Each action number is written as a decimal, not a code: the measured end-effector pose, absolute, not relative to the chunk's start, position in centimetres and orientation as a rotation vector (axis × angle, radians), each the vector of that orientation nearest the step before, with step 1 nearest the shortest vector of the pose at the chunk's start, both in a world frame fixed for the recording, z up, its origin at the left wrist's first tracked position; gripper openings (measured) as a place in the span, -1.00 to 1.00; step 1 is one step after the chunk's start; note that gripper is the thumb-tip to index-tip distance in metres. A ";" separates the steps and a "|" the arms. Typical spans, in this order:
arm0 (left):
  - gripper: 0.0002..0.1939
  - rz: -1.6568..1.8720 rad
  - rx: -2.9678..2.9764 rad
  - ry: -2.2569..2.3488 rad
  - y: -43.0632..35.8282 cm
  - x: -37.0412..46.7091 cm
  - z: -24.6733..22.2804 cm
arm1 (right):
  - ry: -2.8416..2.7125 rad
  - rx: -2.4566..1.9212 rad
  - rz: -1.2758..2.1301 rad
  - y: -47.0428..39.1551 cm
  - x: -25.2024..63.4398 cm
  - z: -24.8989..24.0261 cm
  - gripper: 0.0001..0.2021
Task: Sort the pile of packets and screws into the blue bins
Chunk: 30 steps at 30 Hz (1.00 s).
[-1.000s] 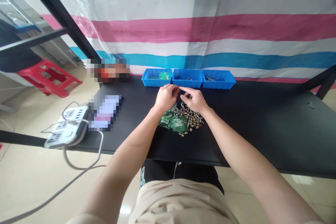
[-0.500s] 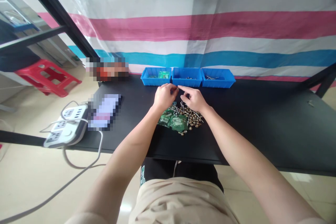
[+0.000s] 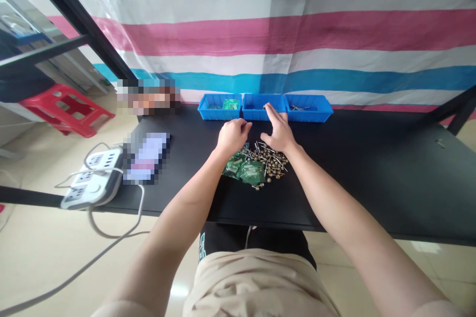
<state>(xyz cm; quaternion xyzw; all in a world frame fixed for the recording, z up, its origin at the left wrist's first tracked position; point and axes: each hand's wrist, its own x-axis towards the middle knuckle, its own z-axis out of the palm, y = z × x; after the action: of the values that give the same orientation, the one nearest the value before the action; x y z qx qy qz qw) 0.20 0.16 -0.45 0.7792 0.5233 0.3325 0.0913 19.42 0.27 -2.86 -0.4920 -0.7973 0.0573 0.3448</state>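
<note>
My left hand (image 3: 233, 135) is closed just in front of the left blue bin (image 3: 219, 115); whatever its fingers pinch is too small to make out. My right hand (image 3: 279, 132) has its fingers spread, and the fingertips reach over the front wall of the middle blue bin (image 3: 263, 115). Below my hands lies a pile of small brass-coloured parts with metal shafts (image 3: 274, 164), beside green plastic packets (image 3: 253, 172). The left bin holds a green packet. A few thin metal pieces lie in the right blue bin (image 3: 308, 116).
A white power strip (image 3: 92, 178) with grey cables and a pixelated phone-like object (image 3: 147, 156) lie at the table's left. A blurred-out object (image 3: 154, 101) stands at the back left corner. A red stool (image 3: 69, 109) is on the floor beyond. Striped sheeting hangs behind the bins.
My right hand has moved away from my left fingertips, up and to the right to the middle bin, and its fingers have spread. My left hand has stayed nearly in place.
</note>
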 end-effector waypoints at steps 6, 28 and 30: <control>-0.80 0.923 2.331 1.555 0.1 0.4 -0.5 | -2.046 -1.372 0.134 0.7 19.5 -3.0 -0.06; -0.89 0.824 2.403 1.450 -0.2 0.3 -0.5 | -2.025 -1.517 0.091 0.5 19.3 -3.4 -0.17; -0.89 0.817 2.401 1.450 -0.2 0.3 -0.5 | -2.028 -1.502 0.096 0.5 19.3 -3.3 -0.16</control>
<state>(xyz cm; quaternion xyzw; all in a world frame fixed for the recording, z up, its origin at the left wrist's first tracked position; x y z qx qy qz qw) 0.30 -0.21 -0.46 0.8169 0.4934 0.2780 0.1096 19.26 0.55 -3.34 -0.5668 -0.7651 0.0363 0.3034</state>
